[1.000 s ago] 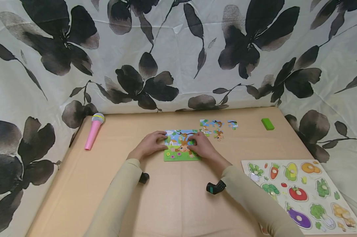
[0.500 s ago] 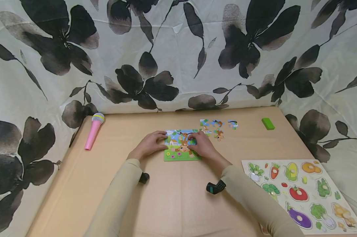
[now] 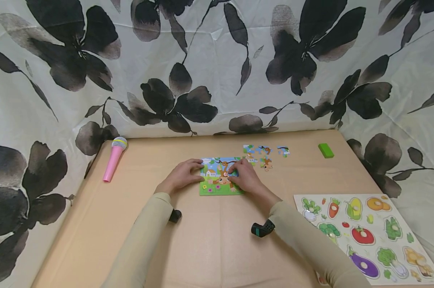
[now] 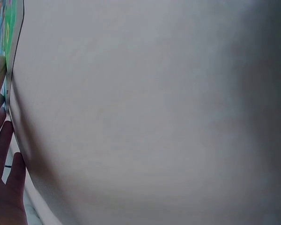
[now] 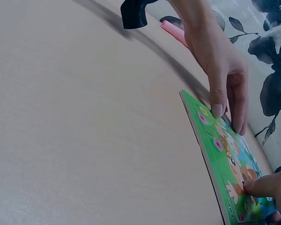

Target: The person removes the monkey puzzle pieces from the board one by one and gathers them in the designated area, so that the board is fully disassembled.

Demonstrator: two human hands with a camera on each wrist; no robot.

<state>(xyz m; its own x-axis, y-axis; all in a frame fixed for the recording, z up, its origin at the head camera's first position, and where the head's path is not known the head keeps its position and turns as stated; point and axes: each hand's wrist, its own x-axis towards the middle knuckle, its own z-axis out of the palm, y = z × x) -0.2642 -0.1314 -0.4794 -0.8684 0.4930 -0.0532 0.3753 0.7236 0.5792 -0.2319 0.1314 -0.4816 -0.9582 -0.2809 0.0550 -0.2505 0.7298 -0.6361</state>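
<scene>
A small picture puzzle (image 3: 214, 189), green below and blue above with a cartoon animal, lies flat between both hands. My left hand (image 3: 182, 175) rests along its left side, thumb and fairly straight fingers touching the board. The right hand (image 3: 248, 177) is over the right half, its thumb and bent index finger close together on the picture as if pinching a puzzle piece, which they mostly hide. In the right wrist view the right thumb (image 5: 264, 185) presses on the puzzle's face. The left wrist view catches only the left fingers (image 4: 1, 154) at the board's edge.
Several loose puzzle pieces (image 3: 266, 164) lie just behind the right hand. Farther right is a green block (image 3: 326, 151). A pink toy microphone (image 3: 113, 162) lies at the left, and a vegetable picture board (image 3: 379, 212) at the front right, partly under the right sleeve. A floral cloth (image 3: 217, 52) hangs behind.
Both hands stay in nearly the same place on the puzzle. The right thumb and index finger shift only very slightly.
</scene>
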